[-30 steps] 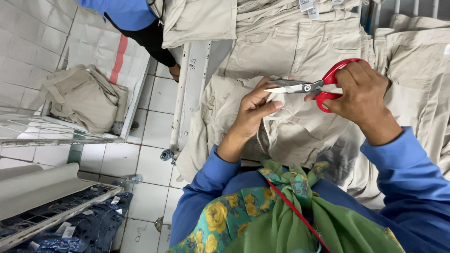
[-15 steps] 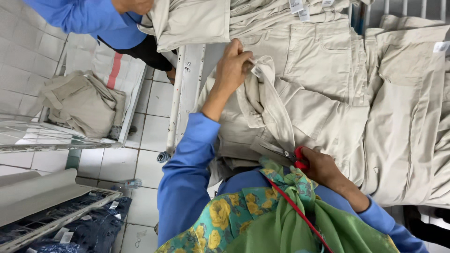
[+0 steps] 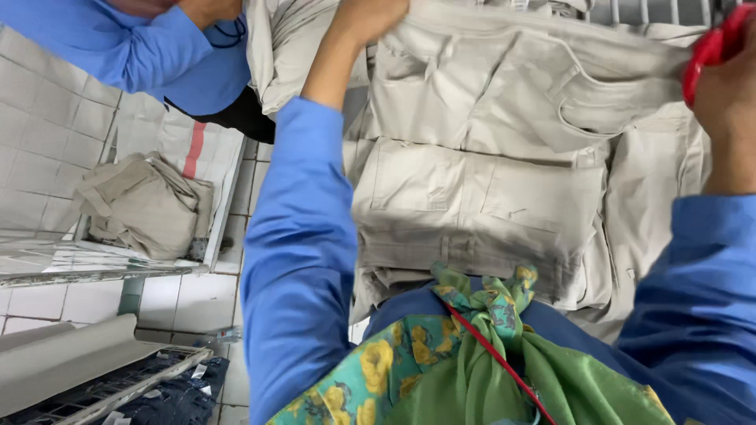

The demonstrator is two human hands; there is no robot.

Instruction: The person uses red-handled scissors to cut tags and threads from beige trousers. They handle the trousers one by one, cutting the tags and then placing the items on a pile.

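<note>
White floor tiles (image 3: 47, 118) flank the table (image 3: 228, 197) where beige trousers (image 3: 488, 189) lie spread, waistband running left to right. Left hand (image 3: 366, 16) pinches its far left end; right hand (image 3: 720, 86), closed around red scissors (image 3: 709, 43), holds the right.

Both arms now reach far apart: the left hand (image 3: 366, 16) lifts the beige trousers (image 3: 480, 189) at the table's far edge, while the right hand (image 3: 724, 79) raises the red-handled scissors (image 3: 709, 47), no longer cutting.

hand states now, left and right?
Left hand: closed on the beige trousers, top edge.
Right hand: closed on red-handled scissors.
</note>
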